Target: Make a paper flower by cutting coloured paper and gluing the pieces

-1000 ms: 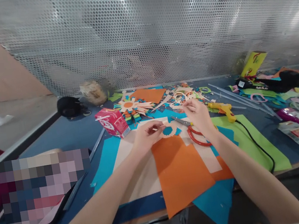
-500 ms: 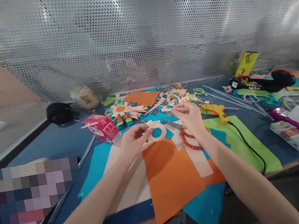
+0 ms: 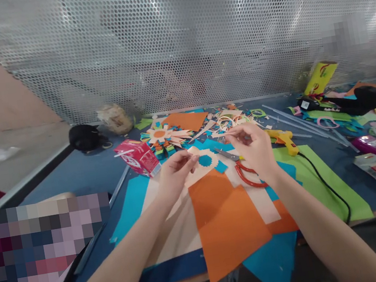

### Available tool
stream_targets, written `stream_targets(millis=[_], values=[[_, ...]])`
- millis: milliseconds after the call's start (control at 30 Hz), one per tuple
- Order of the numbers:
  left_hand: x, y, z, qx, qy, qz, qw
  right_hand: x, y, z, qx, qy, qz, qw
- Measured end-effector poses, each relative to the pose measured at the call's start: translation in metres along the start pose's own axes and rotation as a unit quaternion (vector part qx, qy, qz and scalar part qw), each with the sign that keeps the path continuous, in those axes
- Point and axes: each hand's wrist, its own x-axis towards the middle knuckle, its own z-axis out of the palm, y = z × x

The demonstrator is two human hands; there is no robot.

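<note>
My left hand is closed in a pinch on a small pale paper piece, just left of a fringed cream paper circle with a blue centre lying on the table. My right hand hovers to the right of that circle, its fingers pinched together on something I cannot make out. Red-handled scissors lie under my right wrist. An orange paper sheet lies in front of both hands.
A pink box, a finished paper flower, paper scraps, a yellow glue gun with its black cord, green paper and a perforated metal screen at the back surround the hands. A blurred patch covers the left.
Both hands have stayed near the fringed circle. My right hand has drawn slightly nearer and its fingers have pinched tighter. The camera has shifted a little.
</note>
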Motion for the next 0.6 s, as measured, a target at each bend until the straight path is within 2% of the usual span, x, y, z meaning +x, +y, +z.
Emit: stream_targets(millis=[100, 200, 300, 433, 600], values=[[-0.002, 0.006, -0.004, 0.085, 0.017, 0.139, 0.986, -0.001, -0.005, -0.003, -0.039, 0.0, -0.092, 0.995], [-0.005, 0.013, -0.01, 0.172, 0.008, 0.321, 0.931, -0.004, -0.008, -0.006, -0.089, -0.004, -0.211, 0.973], [-0.007, 0.016, -0.016, 0.195, 0.016, 0.432, 0.88, -0.008, -0.008, -0.007, -0.139, -0.019, -0.312, 0.94], [-0.008, 0.018, -0.02, 0.202, 0.049, 0.465, 0.861, -0.01, -0.01, -0.009, -0.174, -0.028, -0.387, 0.905], [-0.006, 0.02, -0.019, 0.194, 0.07, 0.467, 0.86, -0.008, -0.014, -0.01, -0.192, -0.032, -0.405, 0.894]])
